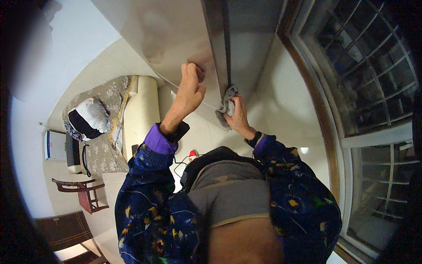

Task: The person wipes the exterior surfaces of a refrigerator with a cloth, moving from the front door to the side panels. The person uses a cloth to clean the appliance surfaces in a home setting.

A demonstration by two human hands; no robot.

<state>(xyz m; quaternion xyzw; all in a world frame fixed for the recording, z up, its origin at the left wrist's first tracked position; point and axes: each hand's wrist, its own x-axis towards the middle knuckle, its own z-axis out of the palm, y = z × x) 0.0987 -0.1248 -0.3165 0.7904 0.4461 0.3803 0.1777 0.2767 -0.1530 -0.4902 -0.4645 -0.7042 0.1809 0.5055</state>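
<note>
A tall glossy panel, perhaps a cabinet or appliance door [178,36], rises in front of me. My left hand [191,89] is raised against its face, fingers bent; whether they grip anything is hidden. Lower and to the right, my right hand [238,115] holds a crumpled grey cloth [226,107] between thumb and fingers, at the lower part of the panel's dark side edge [220,49]. A thin pale line runs from near my left hand to the cloth. Dark bands circle both wrists.
On the left is a sofa [141,112] with a floral cover, bearing a white and black bundle [89,118]. A small wooden chair [87,194] and a brown chair [64,231] stand below it. To the right is a framed window [369,66] with bars. A red shoe [193,154] shows below.
</note>
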